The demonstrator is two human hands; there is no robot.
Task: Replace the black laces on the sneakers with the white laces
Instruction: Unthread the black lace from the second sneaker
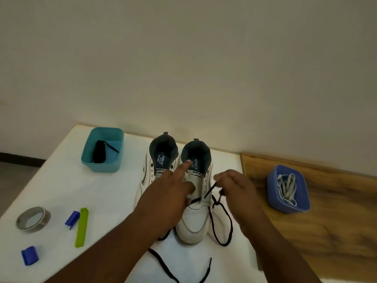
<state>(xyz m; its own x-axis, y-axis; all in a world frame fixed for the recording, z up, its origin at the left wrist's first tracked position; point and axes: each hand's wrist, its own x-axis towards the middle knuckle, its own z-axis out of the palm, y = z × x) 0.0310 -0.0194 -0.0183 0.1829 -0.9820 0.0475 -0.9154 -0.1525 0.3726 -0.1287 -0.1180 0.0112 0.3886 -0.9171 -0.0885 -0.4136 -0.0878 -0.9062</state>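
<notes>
My left forearm covers most of the toe of the left white leather sneaker (pixel 151 174), so I cannot tell whether any lace remains in it; its upper eyelets show bare. The black flat shoelace (pixel 221 217) runs out of frame at the bottom edge, and part of it passes under my left arm.

The right white leather sneaker (pixel 195 209) stands on the white-covered counter (pixel 114 193), heel away from me, touching its mate. Its upper eyelets are bare; the black lace crosses only the lowest row, then loops loose over the counter to the right and in front of the toe.

My left hand (pixel 173 193) rests on this sneaker's tongue, index finger straight and pointing into the collar, thumb pressed beside the eyelets. My right hand (pixel 234 184) pinches the black lace just above the right eyelet row; motion blur softens the fingers, so the pinch is probably between thumb and forefinger.

A bundle of white flat shoelaces (pixel 287 187) lies in the blue plastic tub (pixel 273 193) on the wooden surface (pixel 326 221) to the right. A teal plastic tub (pixel 102 164) at far left holds a dark rolled item (pixel 99 152), too dim to identify.
</notes>
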